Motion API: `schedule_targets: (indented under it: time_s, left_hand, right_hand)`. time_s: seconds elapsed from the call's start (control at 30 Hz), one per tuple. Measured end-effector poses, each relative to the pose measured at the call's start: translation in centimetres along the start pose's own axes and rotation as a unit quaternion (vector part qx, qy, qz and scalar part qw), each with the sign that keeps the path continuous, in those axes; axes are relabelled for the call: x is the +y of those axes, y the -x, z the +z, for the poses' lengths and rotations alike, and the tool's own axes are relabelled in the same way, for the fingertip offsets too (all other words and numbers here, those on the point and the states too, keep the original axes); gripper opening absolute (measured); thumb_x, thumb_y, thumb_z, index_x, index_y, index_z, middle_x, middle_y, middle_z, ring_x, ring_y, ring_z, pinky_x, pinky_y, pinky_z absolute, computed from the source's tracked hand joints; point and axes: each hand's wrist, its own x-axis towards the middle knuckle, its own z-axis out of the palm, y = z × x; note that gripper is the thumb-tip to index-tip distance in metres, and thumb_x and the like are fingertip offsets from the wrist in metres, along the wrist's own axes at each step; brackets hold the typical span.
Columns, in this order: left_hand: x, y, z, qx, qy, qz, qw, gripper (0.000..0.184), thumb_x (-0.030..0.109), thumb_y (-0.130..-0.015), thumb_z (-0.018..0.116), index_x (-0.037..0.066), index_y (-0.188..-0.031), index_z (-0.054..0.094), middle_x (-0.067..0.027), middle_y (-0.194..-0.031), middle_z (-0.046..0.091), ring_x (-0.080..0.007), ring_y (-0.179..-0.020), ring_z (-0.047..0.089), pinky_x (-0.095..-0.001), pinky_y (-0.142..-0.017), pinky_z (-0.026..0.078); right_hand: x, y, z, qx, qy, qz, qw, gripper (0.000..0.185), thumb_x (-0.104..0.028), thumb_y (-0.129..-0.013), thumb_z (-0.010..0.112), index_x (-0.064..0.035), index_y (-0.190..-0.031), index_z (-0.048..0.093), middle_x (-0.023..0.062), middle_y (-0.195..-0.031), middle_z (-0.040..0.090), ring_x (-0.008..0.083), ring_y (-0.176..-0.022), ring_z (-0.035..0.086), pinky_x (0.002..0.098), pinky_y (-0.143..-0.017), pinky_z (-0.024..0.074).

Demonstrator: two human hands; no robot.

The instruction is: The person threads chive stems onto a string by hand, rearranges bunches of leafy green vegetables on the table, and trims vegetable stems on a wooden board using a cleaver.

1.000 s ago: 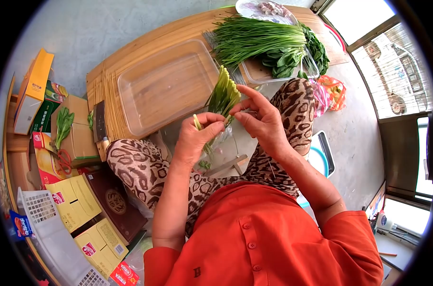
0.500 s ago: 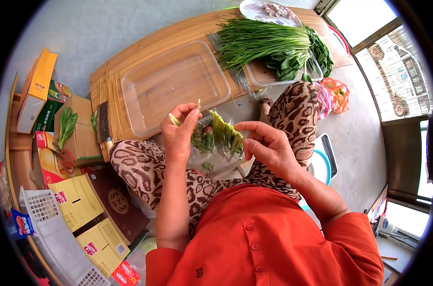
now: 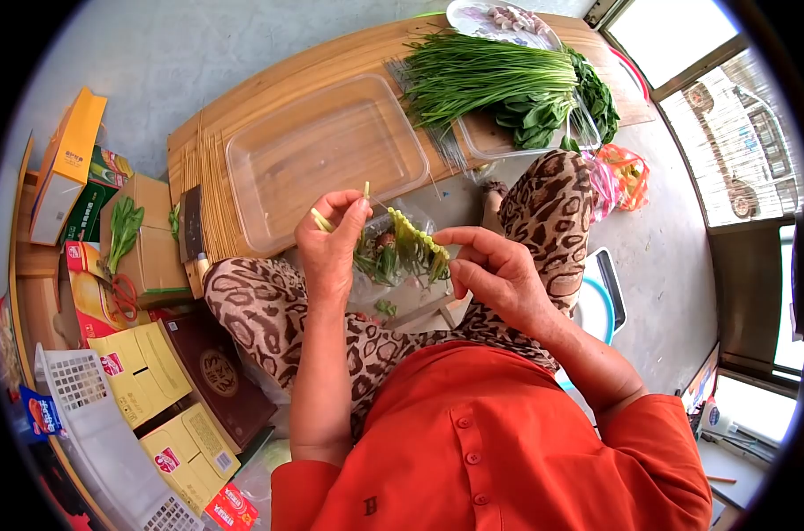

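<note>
Between my hands runs a row of skewered greens [image 3: 419,243], their pale cut stem ends lined up along the top and the leaves hanging below. My left hand [image 3: 331,243] is closed, with pale stem pieces [image 3: 321,220] sticking out between its fingers; a thin skewer [image 3: 380,204] shows between that hand and the greens. My right hand [image 3: 495,265] pinches the other end of the row with thumb and forefinger. Beneath them is a clear plastic bag [image 3: 366,288] with leafy scraps, partly hidden.
On the wooden table [image 3: 287,80] are a clear plastic tub [image 3: 331,159], wooden skewers [image 3: 214,195], metal skewers [image 3: 448,149], a cleaver [image 3: 190,226], a bunch of chives [image 3: 490,80] and a plate [image 3: 473,18] with meat. Boxes [image 3: 145,376] and a white basket [image 3: 110,442] stand at left.
My left hand has moved very slightly left and up. The greens and my right hand have barely shifted.
</note>
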Motion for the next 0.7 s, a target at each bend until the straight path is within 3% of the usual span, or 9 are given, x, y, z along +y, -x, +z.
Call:
schedule_targets:
  time_s: [0.7]
  left_hand:
    - [0.01,0.07,0.01,0.001,-0.01,0.004,1.0,0.012,0.012,-0.087,0.068,0.003,-0.095,0.065,0.0011,-0.078,0.064,-0.0005,-0.058,0.044,-0.0156,-0.051,0.032]
  right_hand:
    - [-0.41,-0.07,-0.08,-0.009,0.002,0.014,1.0,0.032,-0.006,-0.091,0.053,0.0005,-0.122,0.055,0.0017,-0.072,0.06,0.006,-0.067,0.055,0.0213,-0.063,0.0449]
